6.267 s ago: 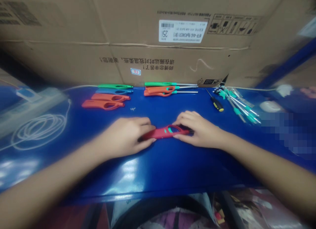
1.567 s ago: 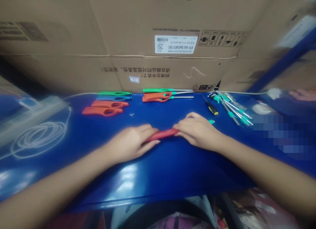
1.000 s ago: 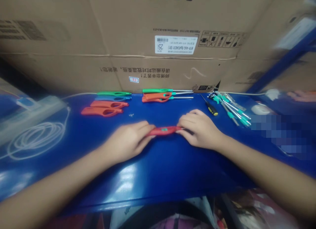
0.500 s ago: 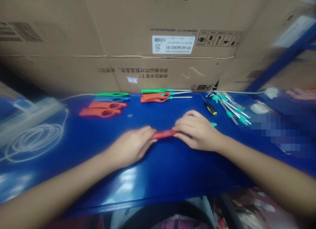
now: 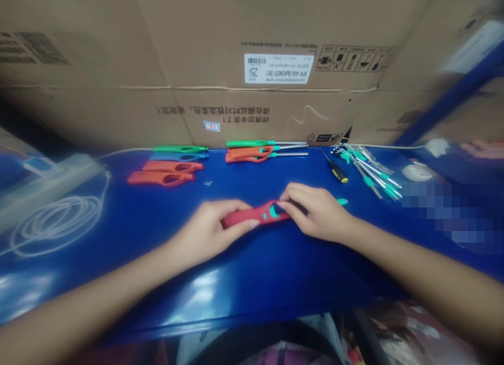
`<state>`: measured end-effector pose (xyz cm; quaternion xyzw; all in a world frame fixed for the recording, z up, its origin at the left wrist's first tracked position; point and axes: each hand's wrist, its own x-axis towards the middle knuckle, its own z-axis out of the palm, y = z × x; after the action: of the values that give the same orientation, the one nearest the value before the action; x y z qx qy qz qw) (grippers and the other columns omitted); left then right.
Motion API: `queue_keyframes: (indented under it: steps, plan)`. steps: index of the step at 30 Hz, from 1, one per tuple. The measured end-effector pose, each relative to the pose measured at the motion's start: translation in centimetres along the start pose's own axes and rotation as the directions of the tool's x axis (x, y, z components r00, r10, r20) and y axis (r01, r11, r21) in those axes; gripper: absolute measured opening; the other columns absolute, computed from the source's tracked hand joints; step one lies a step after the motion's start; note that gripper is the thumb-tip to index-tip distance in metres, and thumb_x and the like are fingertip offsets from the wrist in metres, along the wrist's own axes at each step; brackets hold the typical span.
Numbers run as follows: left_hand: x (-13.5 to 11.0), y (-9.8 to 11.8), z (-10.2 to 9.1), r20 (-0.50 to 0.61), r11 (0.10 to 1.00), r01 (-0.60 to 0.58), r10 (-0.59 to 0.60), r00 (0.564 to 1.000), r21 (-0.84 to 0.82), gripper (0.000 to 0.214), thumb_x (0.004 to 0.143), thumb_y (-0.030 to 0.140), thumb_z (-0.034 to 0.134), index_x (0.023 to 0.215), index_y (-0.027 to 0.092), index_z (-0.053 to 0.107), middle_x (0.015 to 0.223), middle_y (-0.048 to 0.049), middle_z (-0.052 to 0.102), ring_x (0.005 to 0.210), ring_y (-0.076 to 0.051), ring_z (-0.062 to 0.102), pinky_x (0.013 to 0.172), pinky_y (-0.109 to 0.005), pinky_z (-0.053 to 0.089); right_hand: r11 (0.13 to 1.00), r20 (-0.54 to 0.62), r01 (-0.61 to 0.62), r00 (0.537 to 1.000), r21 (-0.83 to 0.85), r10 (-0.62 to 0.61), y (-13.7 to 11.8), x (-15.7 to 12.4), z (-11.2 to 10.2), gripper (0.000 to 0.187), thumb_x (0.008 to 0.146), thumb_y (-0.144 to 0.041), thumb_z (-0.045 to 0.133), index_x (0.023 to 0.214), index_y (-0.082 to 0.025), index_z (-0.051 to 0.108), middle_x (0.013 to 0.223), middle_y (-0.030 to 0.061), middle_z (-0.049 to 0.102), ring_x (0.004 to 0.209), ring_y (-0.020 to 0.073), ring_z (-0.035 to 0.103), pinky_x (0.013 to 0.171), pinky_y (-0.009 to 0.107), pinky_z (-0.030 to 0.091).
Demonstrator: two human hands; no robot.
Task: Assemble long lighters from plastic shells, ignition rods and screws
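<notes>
A red lighter handle point(image 5: 258, 215) with teal parts showing in its side spans the gap between my hands, above the blue table point(image 5: 244, 281). My left hand point(image 5: 220, 226) is closed round its left end, the thumb lying along the near side. At the other end, my right hand point(image 5: 311, 210) pinches the handle beside the teal opening, and its fingers hide that tip. A teal piece point(image 5: 343, 201) pokes out behind my right hand; whether it joins the handle cannot be seen.
Several coloured lighter shells point(image 5: 173, 166) lie at back left, and lighters with metal rods point(image 5: 255, 154) at back centre. A screwdriver point(image 5: 336, 170) and loose rods point(image 5: 374, 176) are at right. A white coiled cable point(image 5: 59, 226) lies left. A cardboard wall point(image 5: 197, 50) stands behind.
The red handle has turned so that its teal parts now show. My left hand has shifted its grip, with the thumb now stretched along the handle. My right fingers have moved onto its side.
</notes>
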<state>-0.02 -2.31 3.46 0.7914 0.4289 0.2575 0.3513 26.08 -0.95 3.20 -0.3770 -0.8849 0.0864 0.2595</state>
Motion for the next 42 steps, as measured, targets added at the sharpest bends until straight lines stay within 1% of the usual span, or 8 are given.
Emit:
queue_keyframes:
  steps: [3,7,14,17,27,31,35,42]
  plan:
    - [0.1,0.8,0.1,0.094,0.921,0.272,-0.255,0.962,-0.279,0.032,0.088,0.047,0.068,0.085,0.015,0.069,0.06,0.0018,0.061,0.049,-0.009,0.049,0.045,-0.018,0.036,1.0,0.005,-0.011,1.0,0.005,0.011,-0.2,0.0,-0.1,0.017,0.101,-0.03,0.05,0.098,-0.018,0.063,0.092,0.0049,0.069,0.075,0.0157,0.063,0.067,0.028,0.046]
    - [0.4,1.0,0.1,0.317,0.648,0.544,-0.443,0.839,-0.533,0.04,0.088,0.05,0.067,0.072,0.014,0.061,0.044,0.007,0.04,0.034,-0.003,0.025,0.031,-0.013,0.016,0.99,0.006,0.122,0.993,-0.07,-0.122,-0.2,0.0,-0.3,0.036,0.098,-0.042,0.057,0.126,-0.019,0.059,0.119,0.0111,0.069,0.1,0.0218,0.068,0.079,0.032,0.054]
    - [1.0,0.9,0.2,0.691,0.08,0.765,-0.378,0.616,-0.639,0.041,0.105,0.026,0.036,0.074,0.012,0.058,0.053,0.0059,0.039,0.034,0.0,0.013,0.025,-0.007,0.013,0.898,-0.004,0.404,0.912,-0.176,-0.411,-0.6,0.1,-0.1,0.025,0.1,-0.034,0.056,0.117,-0.018,0.066,0.112,0.0091,0.074,0.096,0.0193,0.068,0.081,0.032,0.053]
    - [1.0,1.0,0.4,0.739,-0.017,0.773,-0.309,0.599,-0.634,0.043,0.107,0.025,0.03,0.081,0.01,0.061,0.055,0.0059,0.038,0.034,0.0,0.012,0.025,-0.005,0.016,0.893,-0.048,0.412,0.903,-0.182,-0.427,-1.2,-0.1,0.3,0.019,0.1,-0.026,0.055,0.109,-0.015,0.068,0.101,0.0077,0.075,0.087,0.0181,0.068,0.075,0.031,0.052]
    - [0.7,0.8,0.7,0.674,0.127,0.725,-0.288,0.68,-0.677,0.028,0.102,0.03,0.046,0.093,0.012,0.065,0.056,0.0069,0.036,0.038,-0.001,0.015,0.028,-0.006,0.015,0.913,-0.041,0.374,0.922,-0.163,-0.385,-0.9,0.0,0.4,0.02,0.1,-0.026,0.054,0.112,-0.019,0.068,0.103,0.0077,0.075,0.096,0.0202,0.065,0.082,0.034,0.05]
    - [1.2,0.0,-0.7,0.497,0.48,0.621,-0.374,0.783,-0.619,0.027,0.092,0.039,0.064,0.085,0.012,0.064,0.06,0.0024,0.052,0.039,-0.002,0.03,0.032,-0.009,0.021,0.927,0.051,0.245,0.969,-0.283,-0.24,0.3,0.5,-0.3,0.034,0.099,-0.037,0.057,0.127,-0.02,0.063,0.127,0.0131,0.067,0.115,0.0286,0.059,0.098,0.047,0.045]
    - [1.8,-1.5,-2.8,0.313,0.848,0.434,-0.342,0.886,-0.302,0.038,0.088,0.051,0.066,0.087,0.013,0.067,0.057,0.0033,0.054,0.044,-0.007,0.045,0.041,-0.016,0.036,0.896,0.036,0.056,0.998,-0.44,-0.045,2.9,0.5,-1.0,0.052,0.093,-0.036,0.065,0.138,-0.014,0.055,0.138,0.0191,0.059,0.124,0.0369,0.053,0.102,0.055,0.042]
    - [2.4,-3.2,-3.4,0.046,0.983,0.159,-0.155,0.987,-0.091,0.036,0.089,0.049,0.064,0.1,0.016,0.072,0.095,-0.0058,0.075,0.085,-0.018,0.066,0.075,-0.027,0.05,0.86,-0.034,-0.145,0.988,-0.488,0.148,6.6,0.5,-1.7,0.024,0.092,-0.029,0.063,0.109,-0.015,0.07,0.112,0.0139,0.074,0.098,0.0317,0.066,0.082,0.046,0.049]
